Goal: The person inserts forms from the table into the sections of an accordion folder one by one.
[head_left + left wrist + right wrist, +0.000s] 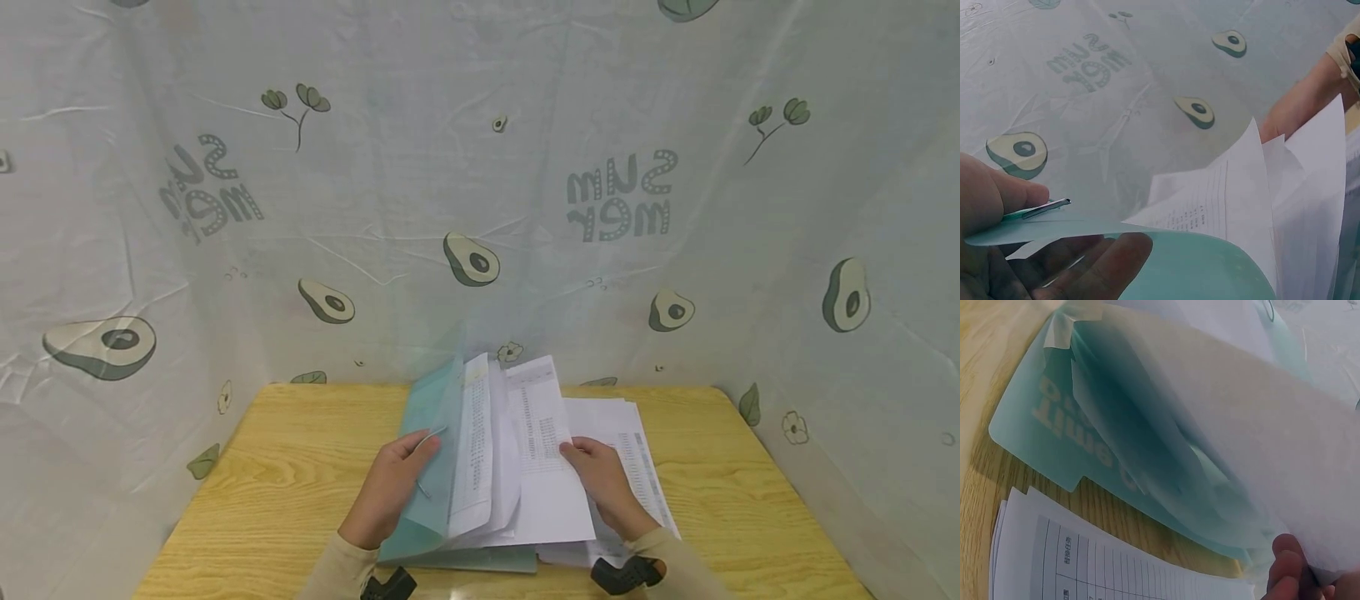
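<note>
A translucent teal plastic folder [429, 404] stands partly opened on the wooden table, with printed white sheets [476, 442] fanned out inside it. My left hand [396, 479] pinches the raised cover near its edge, thumb on top and fingers beneath. A thin metal-looking strip [1046, 209] lies on the cover by that thumb. My right hand [603, 483] pinches the right edge of a printed sheet [543, 467] and holds it lifted. In the right wrist view the sheet's blank underside [1254, 425] slants over the folder, which bears large mirrored lettering.
A stack of printed table sheets [637, 467] lies on the table to the right of the folder, partly under my right forearm. The wooden table [300, 467] ends at a pale curtain [405, 192] with avocado prints, which hangs behind and along both sides.
</note>
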{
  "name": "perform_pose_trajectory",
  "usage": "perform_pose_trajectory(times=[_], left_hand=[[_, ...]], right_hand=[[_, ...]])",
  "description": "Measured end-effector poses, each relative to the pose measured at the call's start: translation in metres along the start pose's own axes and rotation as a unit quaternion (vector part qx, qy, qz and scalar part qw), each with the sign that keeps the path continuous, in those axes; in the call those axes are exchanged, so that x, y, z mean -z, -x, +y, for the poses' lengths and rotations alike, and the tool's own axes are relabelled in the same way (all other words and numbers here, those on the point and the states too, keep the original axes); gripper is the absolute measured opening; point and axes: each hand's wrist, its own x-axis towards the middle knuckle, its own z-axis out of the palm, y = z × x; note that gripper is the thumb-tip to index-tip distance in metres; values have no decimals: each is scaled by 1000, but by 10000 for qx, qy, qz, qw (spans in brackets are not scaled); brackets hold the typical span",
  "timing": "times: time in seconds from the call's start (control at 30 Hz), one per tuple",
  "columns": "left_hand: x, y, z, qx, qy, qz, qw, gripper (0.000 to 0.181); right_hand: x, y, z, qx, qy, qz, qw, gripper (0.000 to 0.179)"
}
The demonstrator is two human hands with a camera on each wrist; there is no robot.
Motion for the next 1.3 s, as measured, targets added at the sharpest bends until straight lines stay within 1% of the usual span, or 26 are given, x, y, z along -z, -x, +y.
perform_pose_trajectory(times=[0.1,0.23,0.4,0.57,0.73,0.9,1.03,1.3], left_hand=[[0,0,0,19,24,-14,10000,47],[0,0,-1,50,101,-40,9999,47],[0,-1,-3,71,156,-54,9998,47],[-1,-2,-4,81,105,-25,9999,47],[-1,-2,-4,73,6,41,10000,47],[-2,-1,-2,34,8,58,10000,46],[-2,-1,-1,-1,-10,71,10000,45],[-3,-2,-2,12,19,85,10000,42]], right_hand=[[1,2,1,-18,34,-49,10000,38],[4,5,2,-70,-58,-232,9997,42],[7,7,5,-86,-241,-446,9987,39],[9,4,8,-103,-242,-314,9992,34],[8,1,5,-52,-27,-130,9999,31],[-1,0,1,76,-181,-132,9997,27],[-10,1,-5,158,-202,-163,9995,23],[-30,1,-11,211,-320,-322,9987,19]])
